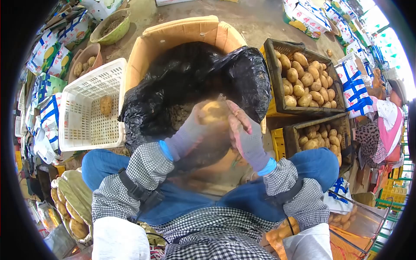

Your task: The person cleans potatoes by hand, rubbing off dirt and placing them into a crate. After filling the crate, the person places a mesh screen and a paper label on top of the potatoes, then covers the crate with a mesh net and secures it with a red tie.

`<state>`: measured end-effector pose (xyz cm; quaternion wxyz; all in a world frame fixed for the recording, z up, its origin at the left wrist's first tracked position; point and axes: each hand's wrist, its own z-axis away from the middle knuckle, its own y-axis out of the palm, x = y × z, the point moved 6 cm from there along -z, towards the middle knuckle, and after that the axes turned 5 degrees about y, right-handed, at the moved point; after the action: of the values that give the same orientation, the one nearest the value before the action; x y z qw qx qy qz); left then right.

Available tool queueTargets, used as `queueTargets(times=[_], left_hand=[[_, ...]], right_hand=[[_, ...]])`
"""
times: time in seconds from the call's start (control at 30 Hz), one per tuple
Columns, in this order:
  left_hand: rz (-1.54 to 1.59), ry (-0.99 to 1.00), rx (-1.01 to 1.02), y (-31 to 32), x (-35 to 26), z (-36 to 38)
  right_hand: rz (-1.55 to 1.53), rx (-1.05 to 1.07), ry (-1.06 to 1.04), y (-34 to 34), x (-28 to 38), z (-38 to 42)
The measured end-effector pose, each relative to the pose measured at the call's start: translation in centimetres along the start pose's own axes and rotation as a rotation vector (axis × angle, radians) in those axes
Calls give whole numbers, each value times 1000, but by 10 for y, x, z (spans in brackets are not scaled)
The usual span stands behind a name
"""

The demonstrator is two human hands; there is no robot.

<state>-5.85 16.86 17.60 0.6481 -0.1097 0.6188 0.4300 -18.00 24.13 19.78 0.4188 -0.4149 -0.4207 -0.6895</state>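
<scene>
Checked black-and-white cloth covers our front nearest the camera, with our knees in blue trousers spread to either side. Beyond it, our gloved left hand is curled round the left side of a potato, its fingers bent and closed on it. Our gloved right hand is half open at the potato's right end, fingers slightly bent (a blur there keeps us from telling whether it grips). We have the potato raised over the near half of a cardboard box, whose rim shows along the far edge and whose inside is lined with a black plastic bag; brown crumbly soil lies in it. Against the box's left edge we see a white crate, where a single potato lies nearer the right edge than the left. Off the box's right edge stands a dark crate heaped with potatoes, and just in front of its near edge a second crate holds more. Past the box's far left corner sits a green bowl of soil, and far to our right a person in a pink apron.
</scene>
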Motion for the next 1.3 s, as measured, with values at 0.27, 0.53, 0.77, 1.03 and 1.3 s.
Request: queueTargets(times=[0.27, 0.53, 0.77, 1.03, 1.3], left_hand=[[-96, -52, 141, -4, -3, 1], [36, -123, 256, 12, -18, 4], [-63, -143, 153, -20, 20, -2], [-35, -37, -3, -20, 11, -8], [-26, 11, -4, -11, -1, -11]], right_hand=[[197, 6, -24, -4, -15, -8], [-139, 267, 12, -13, -36, -25], [179, 124, 71, 2, -10, -11], [250, -69, -102, -8, -10, -21], [521, -99, -335, -3, 13, -9]])
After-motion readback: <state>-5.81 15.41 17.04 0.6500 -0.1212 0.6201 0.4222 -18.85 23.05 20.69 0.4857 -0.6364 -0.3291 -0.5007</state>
